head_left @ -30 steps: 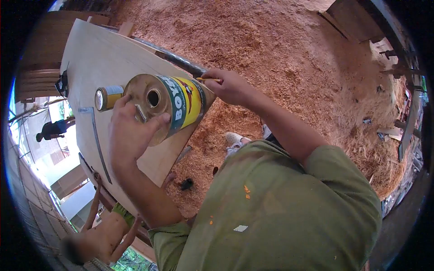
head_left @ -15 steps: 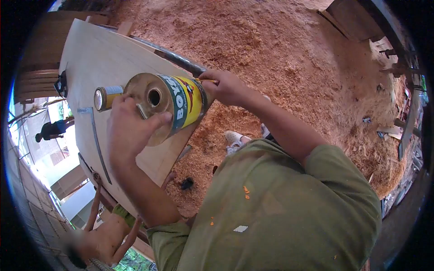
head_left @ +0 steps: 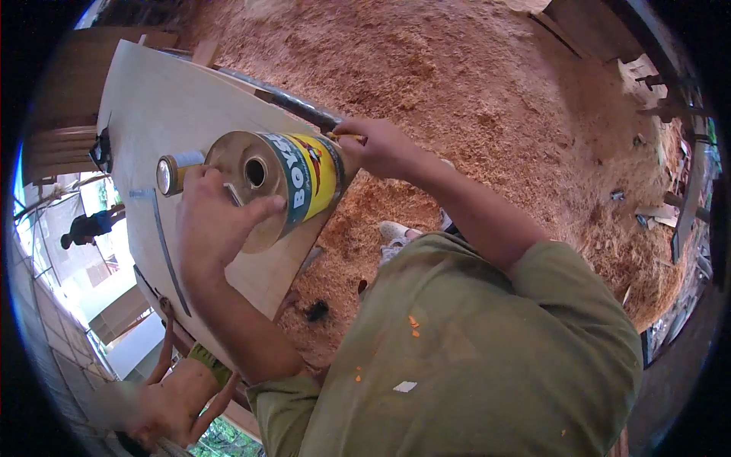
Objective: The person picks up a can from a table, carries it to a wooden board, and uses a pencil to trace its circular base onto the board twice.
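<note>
A large metal can with a teal and yellow label lies on its side on a plywood sheet. Its brass-coloured top, with a round open hole, faces left. My left hand is closed on the thin handle of this top, thumb against the rim. At the can's base is my right hand, fingers closed around a thin yellow pencil, mostly hidden by the fingers. Just beyond my left hand a small can rests on the sheet.
A metal square lies on the sheet. A dark pipe runs along its far edge. Another person leans at the lower left, a hand at the sheet's edge; a second person stands farther off. Wood shavings cover the ground.
The whole view has shifted slightly. The can sits a touch lower and its label is turned a little; both hands keep nearly the same hold.
</note>
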